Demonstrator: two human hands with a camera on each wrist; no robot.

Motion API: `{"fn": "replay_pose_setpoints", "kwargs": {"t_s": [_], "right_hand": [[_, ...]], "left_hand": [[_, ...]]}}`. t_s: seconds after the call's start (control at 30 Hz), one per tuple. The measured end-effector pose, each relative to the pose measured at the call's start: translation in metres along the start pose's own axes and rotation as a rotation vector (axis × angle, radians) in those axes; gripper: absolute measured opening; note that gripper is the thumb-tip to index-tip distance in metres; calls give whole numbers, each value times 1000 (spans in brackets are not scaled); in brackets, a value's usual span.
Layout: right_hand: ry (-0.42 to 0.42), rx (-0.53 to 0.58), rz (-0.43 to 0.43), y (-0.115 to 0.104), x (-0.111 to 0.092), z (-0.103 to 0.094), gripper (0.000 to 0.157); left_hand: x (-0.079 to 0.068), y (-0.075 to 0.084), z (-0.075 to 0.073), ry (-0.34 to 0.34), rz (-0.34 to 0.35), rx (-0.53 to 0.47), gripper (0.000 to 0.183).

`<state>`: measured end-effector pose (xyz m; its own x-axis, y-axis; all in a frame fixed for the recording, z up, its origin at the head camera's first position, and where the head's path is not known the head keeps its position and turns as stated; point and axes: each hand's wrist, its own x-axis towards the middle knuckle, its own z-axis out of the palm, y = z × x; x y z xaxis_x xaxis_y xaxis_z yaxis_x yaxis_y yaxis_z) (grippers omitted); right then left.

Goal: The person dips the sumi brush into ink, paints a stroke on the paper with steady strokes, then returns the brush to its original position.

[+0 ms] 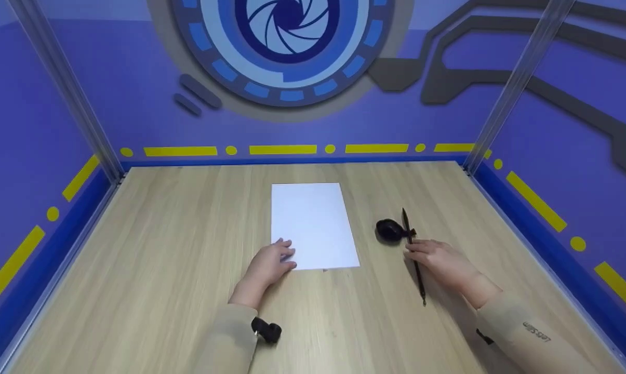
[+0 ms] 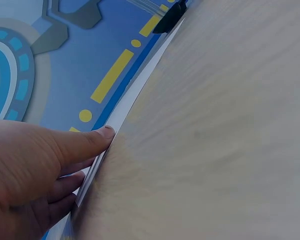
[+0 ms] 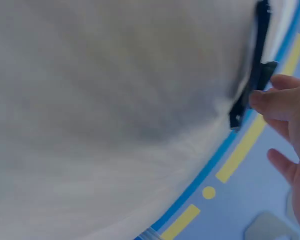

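A white sheet of paper (image 1: 315, 226) lies on the table. My left hand (image 1: 271, 262) rests at its lower left corner, fingertips over the edge; in the left wrist view the thumb touches the edge of the paper (image 2: 135, 95). To the right lies a thin black calligraphy brush (image 1: 418, 278) with a pointed upper end and a small loop at the lower end. My right hand (image 1: 442, 262) pinches its middle; the right wrist view shows the thumb against the brush (image 3: 260, 45). A small round black object (image 1: 389, 231) sits beside the brush; its kind is unclear.
The wooden table (image 1: 177, 259) is bounded by blue-purple panels (image 1: 318, 130) at the back and both sides. Clear uprights (image 1: 79, 104) stand at the back corners. A black wrist device (image 1: 267, 331) is on the left sleeve.
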<state>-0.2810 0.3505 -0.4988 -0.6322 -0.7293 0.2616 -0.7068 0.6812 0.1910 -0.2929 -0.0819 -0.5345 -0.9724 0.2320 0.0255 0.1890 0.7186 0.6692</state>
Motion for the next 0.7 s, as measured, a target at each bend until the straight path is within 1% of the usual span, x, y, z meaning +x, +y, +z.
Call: {"fn": "replay_pose_setpoints", "kwargs": {"t_s": [0.17, 0.27, 0.47, 0.57, 0.7], "right_hand": [[-22, -89, -97, 6, -1, 5, 42], [-24, -121, -131, 10, -1, 9, 42], [-5, -87, -159, 15, -1, 16, 41], [-13, -78, -168, 17, -1, 18, 40], [-30, -96, -174, 19, -1, 19, 41]], "left_hand": [[0, 1, 1, -2, -11, -10, 40], [0, 1, 0, 1, -13, -6, 40], [-1, 1, 1, 5, -14, -6, 40], [-1, 1, 1, 3, -17, -13, 40], [-1, 2, 1, 1, -25, -25, 41]]}}
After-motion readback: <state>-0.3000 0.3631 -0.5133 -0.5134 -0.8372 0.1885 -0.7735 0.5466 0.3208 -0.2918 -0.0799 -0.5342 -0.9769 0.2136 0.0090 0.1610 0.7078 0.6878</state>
